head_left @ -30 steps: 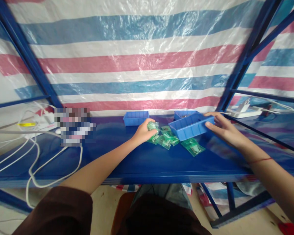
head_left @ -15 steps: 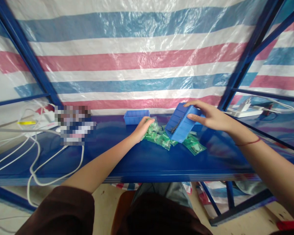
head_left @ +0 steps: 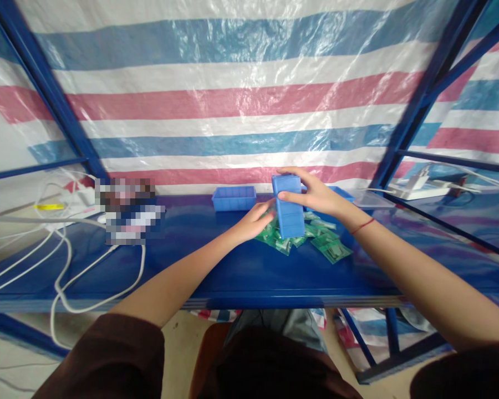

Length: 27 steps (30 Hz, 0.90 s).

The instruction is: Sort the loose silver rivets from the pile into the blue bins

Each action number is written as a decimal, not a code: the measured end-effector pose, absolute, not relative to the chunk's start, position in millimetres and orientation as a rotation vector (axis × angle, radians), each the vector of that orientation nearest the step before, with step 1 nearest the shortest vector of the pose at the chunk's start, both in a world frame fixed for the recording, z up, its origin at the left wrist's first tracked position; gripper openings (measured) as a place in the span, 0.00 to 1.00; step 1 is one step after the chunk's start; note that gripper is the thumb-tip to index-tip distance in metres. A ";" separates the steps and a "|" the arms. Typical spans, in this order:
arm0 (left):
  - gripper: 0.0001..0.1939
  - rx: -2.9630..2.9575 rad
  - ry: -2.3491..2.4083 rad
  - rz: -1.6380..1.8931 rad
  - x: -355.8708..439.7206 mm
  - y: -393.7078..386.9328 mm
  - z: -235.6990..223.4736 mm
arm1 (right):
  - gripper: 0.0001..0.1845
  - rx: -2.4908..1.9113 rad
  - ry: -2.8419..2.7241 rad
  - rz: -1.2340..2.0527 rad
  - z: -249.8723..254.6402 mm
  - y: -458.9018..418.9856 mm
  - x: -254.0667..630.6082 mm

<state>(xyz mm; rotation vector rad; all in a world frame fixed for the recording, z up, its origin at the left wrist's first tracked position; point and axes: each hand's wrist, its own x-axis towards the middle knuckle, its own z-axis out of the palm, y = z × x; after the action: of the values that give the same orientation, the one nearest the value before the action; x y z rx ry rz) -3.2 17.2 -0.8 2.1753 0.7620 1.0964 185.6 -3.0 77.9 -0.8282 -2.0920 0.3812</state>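
My right hand point(head_left: 311, 194) grips a blue plastic bin point(head_left: 290, 213), thumb on the near face and fingers over its upper end. The bin is tipped steeply, its open side turned left and away, so its contents are hidden. Close against its left edge is my left hand point(head_left: 253, 221), fingers stretched towards the bin and thumb apart; the bin partly covers the fingertips, and anything in the palm is hidden. Below both hands lies a loose pile of small clear-and-green bags point(head_left: 331, 246) with pieces inside.
Another blue bin point(head_left: 234, 198) stands at the back of the blue table point(head_left: 241, 277). A further blue bin point(head_left: 341, 193) is partly hidden behind my right hand. White cables point(head_left: 103, 307) hang over the left front edge. A power strip point(head_left: 413, 185) lies at right.
My right hand has moved left with the bin and turned it more upright, its opening now away from view. My left hand has shifted right, up to the bin's edge.
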 end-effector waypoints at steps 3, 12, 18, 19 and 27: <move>0.20 2.276 0.746 1.056 -2.0 16.8 -2.9 | 0.35 -0.782 -2.157 0.287 81.9 -1.6 174.3; 0.25 2.391 0.752 0.864 -4.9 13.6 1.9 | 0.26 -0.711 -2.313 0.093 90.9 6.5 168.4; 0.22 2.377 0.688 0.900 -2.3 7.7 10.5 | 0.26 -0.818 -2.288 0.059 98.2 7.1 181.3; 0.22 2.383 0.704 0.905 -2.0 7.6 10.4 | 0.26 -0.836 -2.293 0.052 99.6 7.0 183.0; 0.26 2.497 0.873 0.865 -4.3 7.5 7.4 | 0.28 -0.923 -2.333 0.064 107.4 7.1 195.7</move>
<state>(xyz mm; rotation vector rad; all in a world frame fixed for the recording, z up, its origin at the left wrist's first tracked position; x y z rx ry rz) -4.3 7.5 7.4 2.4967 0.8733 0.8651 195.7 7.1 107.4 -0.9230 -2.3326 0.0641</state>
